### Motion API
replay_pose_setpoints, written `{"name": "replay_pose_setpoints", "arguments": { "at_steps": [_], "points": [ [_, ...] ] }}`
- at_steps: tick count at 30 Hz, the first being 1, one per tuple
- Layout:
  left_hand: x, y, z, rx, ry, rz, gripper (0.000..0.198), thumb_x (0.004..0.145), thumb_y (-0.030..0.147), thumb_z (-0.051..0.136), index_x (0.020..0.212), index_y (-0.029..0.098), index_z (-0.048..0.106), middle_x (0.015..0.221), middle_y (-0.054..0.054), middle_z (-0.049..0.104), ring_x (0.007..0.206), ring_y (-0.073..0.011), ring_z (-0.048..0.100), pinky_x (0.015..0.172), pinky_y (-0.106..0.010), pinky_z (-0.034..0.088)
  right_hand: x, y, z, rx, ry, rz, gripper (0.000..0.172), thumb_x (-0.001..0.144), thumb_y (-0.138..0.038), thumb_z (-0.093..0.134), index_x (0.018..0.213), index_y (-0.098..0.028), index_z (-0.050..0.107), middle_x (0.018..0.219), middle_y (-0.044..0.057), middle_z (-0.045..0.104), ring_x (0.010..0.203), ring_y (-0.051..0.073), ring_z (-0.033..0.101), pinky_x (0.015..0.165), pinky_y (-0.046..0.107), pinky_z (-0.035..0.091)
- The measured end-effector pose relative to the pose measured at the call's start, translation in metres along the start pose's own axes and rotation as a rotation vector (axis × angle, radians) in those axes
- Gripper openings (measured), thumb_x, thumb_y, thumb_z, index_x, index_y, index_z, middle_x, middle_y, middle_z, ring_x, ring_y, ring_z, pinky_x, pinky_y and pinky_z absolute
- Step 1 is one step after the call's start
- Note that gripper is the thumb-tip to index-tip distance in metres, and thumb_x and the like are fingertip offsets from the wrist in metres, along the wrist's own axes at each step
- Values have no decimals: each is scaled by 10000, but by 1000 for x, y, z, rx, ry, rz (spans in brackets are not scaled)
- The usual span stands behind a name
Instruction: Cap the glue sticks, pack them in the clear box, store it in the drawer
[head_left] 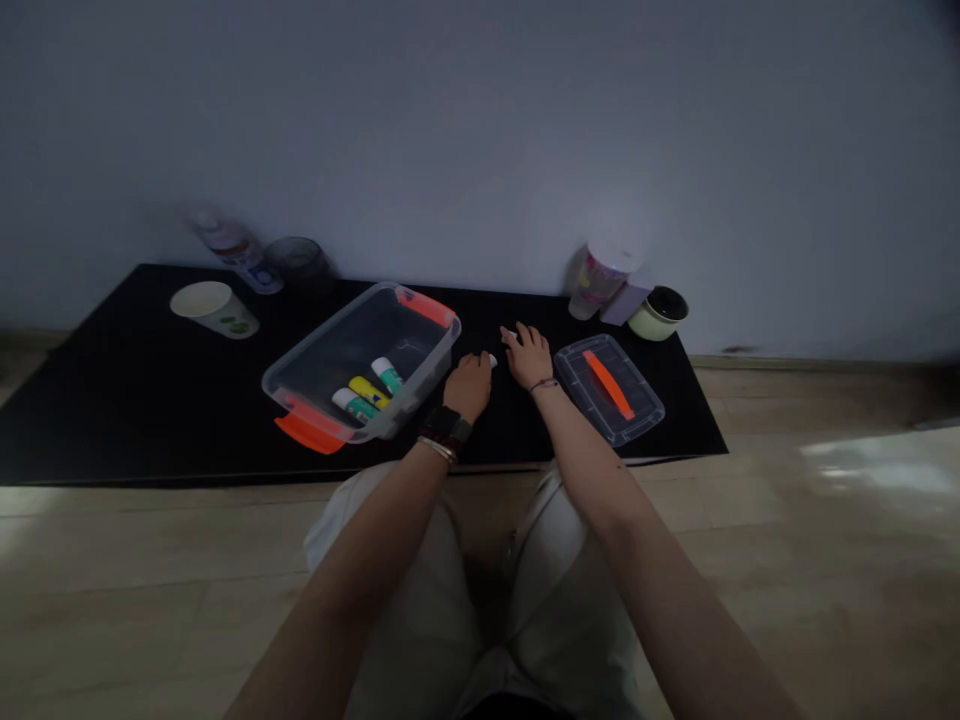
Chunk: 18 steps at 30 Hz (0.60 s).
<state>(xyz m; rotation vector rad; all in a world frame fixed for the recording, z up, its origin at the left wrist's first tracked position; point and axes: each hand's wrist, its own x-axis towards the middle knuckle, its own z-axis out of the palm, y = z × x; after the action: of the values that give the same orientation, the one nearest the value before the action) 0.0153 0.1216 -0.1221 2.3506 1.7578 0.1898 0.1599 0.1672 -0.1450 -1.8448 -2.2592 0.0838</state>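
Tubes (367,391) in clear box (429,378) on black table (135,400), wall (450,130) behind; left hand (469,386), right hand (529,358) at white pieces (493,361), grips unclear.

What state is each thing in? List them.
Clear box: open
Lid: off, lying flat
Three glue sticks: lying in the box
Paper cup: upright, uncovered
Bottle: upright, blurred
Dark container: upright, blurred
Patterned cup: upright; top unclear
Cream pot: upright; top unclear
Left hand: closed on white-ended item
Right hand: grip unclear

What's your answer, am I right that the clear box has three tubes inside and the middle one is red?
Almost! The middle tube is yellow, not red, as the head view shows. The clear box does have three tubes inside.
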Motion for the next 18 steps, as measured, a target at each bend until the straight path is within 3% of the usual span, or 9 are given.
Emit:
{"name": "replay_pose_setpoints", "arguments": {
  "at_steps": [4, 10, 14, 18],
  "points": [
    [-1, 2, -2, 24, -16, -29, 467, 909, 100, 477, 1376, 103, 480, 1260, -197, 607, 1216, -300, 535, 924, -368, 500, 4, 0, 3, -41, -33, -13, 404, 979, -190, 417, 1346, -204, 584, 1410, 122, 546, 1295, 310, 421, 1069, 464, 352],
    [-1, 4, -5, 22, -55, -106, 311, 924, 137, 491, 1222, 110, 579, 1211, -201, 581, 1139, -323, 558, 849, -401, 525, 4, 17, -4, 30, -45, 160, 343, 937, -169, 483, 1262, -168, 591, 1208, 170, 619, 1106, 292, 531, 913, 399, 447],
    [0, 4, -8, 24, -63, -99, 253, 914, 137, 493, 1130, 135, 625, 1184, -181, 578, 1134, -310, 563, 836, -377, 528, 4, 28, -6, 209, 36, 215, 384, 899, -159, 523, 1281, -128, 544, 1202, 167, 612, 1091, 256, 567, 945, 367, 450],
    [-1, 3, -14, -124, -9, -81, 301, 909, 222, 551, 1199, 155, 596, 1197, -157, 579, 1079, -293, 604, 870, -387, 522, 2, 39, -9, 442, 162, 206, 413, 834, -161, 563, 1244, -131, 533, 1147, 147, 627, 1052, 233, 592, 946, 375, 464]
  ]
}}
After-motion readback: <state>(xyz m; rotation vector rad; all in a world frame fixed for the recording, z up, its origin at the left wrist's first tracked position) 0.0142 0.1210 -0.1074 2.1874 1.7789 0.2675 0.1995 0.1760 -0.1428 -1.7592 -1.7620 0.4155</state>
